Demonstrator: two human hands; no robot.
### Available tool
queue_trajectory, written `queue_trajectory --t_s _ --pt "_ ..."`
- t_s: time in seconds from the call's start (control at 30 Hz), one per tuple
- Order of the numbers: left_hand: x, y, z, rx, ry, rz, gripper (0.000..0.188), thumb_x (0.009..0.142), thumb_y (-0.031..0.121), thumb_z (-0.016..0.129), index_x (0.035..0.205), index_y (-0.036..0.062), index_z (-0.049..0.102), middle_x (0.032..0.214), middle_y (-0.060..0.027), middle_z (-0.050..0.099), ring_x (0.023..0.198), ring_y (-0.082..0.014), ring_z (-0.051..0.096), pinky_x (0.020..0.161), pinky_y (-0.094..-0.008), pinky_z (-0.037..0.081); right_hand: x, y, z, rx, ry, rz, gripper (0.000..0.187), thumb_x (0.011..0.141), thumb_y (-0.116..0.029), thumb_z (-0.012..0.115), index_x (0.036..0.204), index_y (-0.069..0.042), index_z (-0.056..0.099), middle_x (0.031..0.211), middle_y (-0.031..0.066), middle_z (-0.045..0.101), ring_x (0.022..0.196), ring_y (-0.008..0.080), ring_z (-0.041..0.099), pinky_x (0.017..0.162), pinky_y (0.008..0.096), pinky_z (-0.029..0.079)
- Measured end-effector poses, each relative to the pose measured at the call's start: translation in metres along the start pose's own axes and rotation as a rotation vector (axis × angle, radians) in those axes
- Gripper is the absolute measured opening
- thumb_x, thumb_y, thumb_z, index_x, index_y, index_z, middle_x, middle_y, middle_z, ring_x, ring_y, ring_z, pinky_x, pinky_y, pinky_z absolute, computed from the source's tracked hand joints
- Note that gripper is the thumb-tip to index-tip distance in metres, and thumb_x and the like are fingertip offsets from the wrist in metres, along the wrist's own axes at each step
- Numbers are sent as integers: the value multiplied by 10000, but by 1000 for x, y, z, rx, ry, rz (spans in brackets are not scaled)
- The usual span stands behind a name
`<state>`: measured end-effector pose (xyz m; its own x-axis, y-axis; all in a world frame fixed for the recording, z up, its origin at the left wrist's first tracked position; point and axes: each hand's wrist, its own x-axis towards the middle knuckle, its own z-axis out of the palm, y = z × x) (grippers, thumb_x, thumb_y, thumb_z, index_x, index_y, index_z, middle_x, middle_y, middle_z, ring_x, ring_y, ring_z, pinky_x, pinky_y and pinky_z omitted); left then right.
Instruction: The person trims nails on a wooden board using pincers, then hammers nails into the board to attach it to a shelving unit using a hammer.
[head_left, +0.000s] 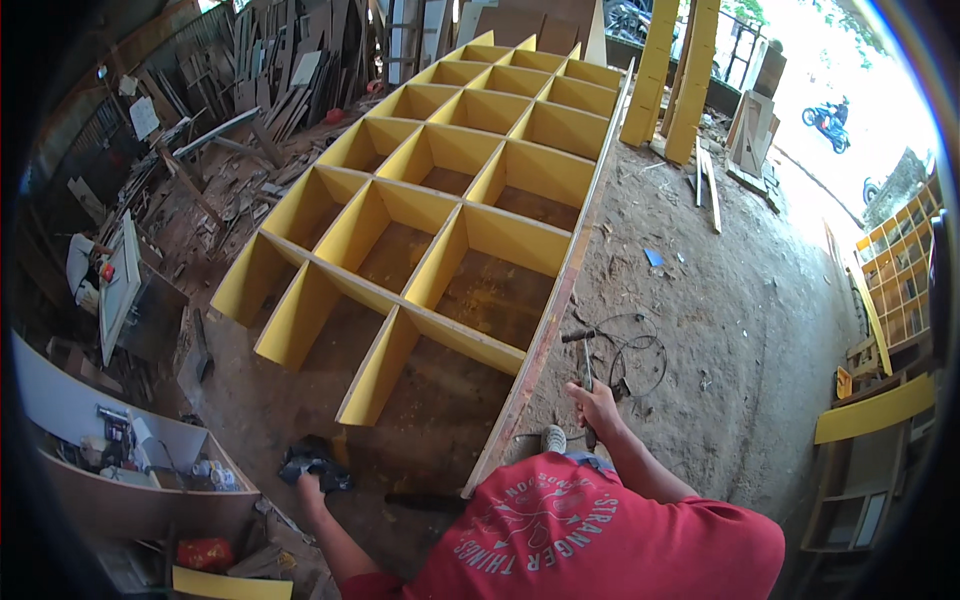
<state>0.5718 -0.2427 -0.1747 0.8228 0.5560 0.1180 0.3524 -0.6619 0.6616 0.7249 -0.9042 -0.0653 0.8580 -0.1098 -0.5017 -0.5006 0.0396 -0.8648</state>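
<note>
I see bright yellow across the grid-like shelving frame [515, 238], its panels edged in pale brown. The crumpled bag [318, 455] reads as plain black to me; the hammer [588, 374] has a silvery shaft and a dark grip. My feed shows a red T-shirt [640, 530] with a pale circular print, a bright blue scrap [653, 257], grey-brown ground [720, 330] and a blue motorcycle [826, 127].

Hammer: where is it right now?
In the head view, right of centre, the hammer is in the person's right hand, just right of the yellow grid frame and below the blue scrap.
</note>
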Motion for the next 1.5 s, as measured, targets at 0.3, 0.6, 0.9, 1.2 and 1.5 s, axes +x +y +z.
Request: queue_trajectory --t_s 0.3,0.6,0.9,1.2,1.5 --pt "-19 56 -30 53 -240 -408 438 975 192 709 1329 -53 622 1223 -258 711 1213 -384 644 1027 -452 477 1 -1 5 -1 -24 -5 280 1005 -263 742 1086 -19 631 676 -16 541 470 93 513 420 281 433" --pt "-78 10 -64 -1507 64 -202 252 970 237 490 747 136 433 670 0 404 561 -105 349 533 -272 335 -2 13 5 6 -18 -10 287 1002 -267 745 1043 -9 626 679 -15 522 464 89 497 411 282 420" --pt "-32 214 -40 -1961 -148 -2 255 950 145 572 775 115 388 742 -23 401 574 -107 332 450 -257 294 -5 13 -4 10 -21 30 232 1023 -241 725 1076 -42 618 663 -30 507 470 78 488 421 266 429" --pt "-24 401 77 -1599 -748 -464 256 942 258 544 763 130 413 654 3 385 500 -96 312 406 -258 247 19 -4 -51 97 -70 64 264 1018 -238 737 1086 -14 615 691 -20 549 478 78 498 423 265 418" --pt "-74 561 228 -1127 -1239 -681 209 1095 217 528 1125 44 640 799 -5 551 574 -71 466 453 -217 367 95 -94 -146 -80 -167 -427 275 981 -218 797 1125 -46 636 794 -65 574 634 15 446 563 224 367"
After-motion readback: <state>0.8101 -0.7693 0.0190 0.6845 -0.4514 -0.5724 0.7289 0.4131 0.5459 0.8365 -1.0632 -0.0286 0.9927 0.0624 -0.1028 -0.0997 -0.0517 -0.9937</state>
